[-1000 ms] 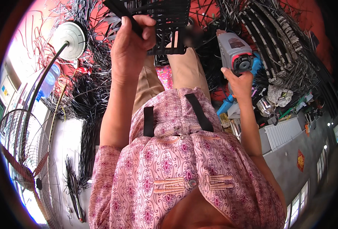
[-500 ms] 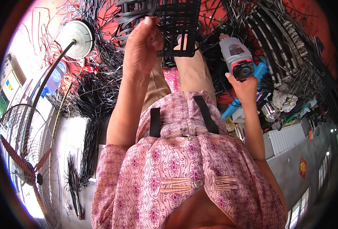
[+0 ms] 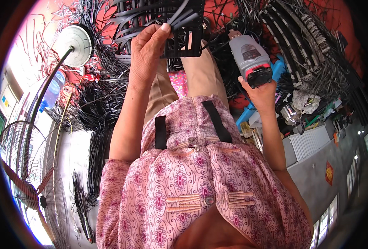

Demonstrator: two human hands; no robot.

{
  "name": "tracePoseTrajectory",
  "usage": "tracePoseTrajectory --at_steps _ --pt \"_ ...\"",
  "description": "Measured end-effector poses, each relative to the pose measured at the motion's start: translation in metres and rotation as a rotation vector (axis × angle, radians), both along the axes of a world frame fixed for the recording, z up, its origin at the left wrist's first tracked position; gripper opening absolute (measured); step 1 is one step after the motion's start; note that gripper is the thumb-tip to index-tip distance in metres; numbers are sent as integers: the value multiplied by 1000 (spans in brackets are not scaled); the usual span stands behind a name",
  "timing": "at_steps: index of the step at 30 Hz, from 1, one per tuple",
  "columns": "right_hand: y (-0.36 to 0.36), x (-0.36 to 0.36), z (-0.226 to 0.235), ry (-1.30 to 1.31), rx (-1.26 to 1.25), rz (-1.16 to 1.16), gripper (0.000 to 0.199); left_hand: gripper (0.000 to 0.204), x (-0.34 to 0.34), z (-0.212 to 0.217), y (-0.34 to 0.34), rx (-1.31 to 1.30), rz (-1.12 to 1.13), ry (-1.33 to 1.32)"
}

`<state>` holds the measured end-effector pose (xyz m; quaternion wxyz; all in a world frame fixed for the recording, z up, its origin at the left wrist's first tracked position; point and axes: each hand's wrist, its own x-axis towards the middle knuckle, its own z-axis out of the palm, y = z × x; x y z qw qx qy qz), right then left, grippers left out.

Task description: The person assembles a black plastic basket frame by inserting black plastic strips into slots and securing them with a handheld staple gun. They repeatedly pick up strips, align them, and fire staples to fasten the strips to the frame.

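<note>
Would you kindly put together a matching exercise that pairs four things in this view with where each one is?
Things:
1. black plastic frame
2. grey power tool
3. standing fan
4. blue plastic stool

Places:
A. at the left edge, its round base farther up
B. held in the right hand
C. below the right hand, beside the person's leg
D. gripped by the left hand, over the knees

Pairs: 1-D, 2-B, 3-A, 4-C

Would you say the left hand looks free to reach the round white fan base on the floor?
Probably not at once: the left hand grips the black plastic grid, though nothing solid stands between it and the fan base.
</note>
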<state>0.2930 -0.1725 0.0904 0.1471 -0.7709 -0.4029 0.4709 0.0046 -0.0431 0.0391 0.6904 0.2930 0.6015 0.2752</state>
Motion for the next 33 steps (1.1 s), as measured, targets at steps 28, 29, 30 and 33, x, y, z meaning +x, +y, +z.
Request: tracePoseTrajectory --at_steps 28,29,30,33 --pt "31 -37 15 159 138 231 55 28 13 -23 0 203 -411 530" --pt "31 -38 13 155 145 237 56 28 12 -24 0 209 -409 526" --pt "31 -38 12 151 152 242 56 28 12 -24 0 215 -407 521" --pt "31 -39 9 143 161 255 57 25 12 -27 -3 242 -388 508"
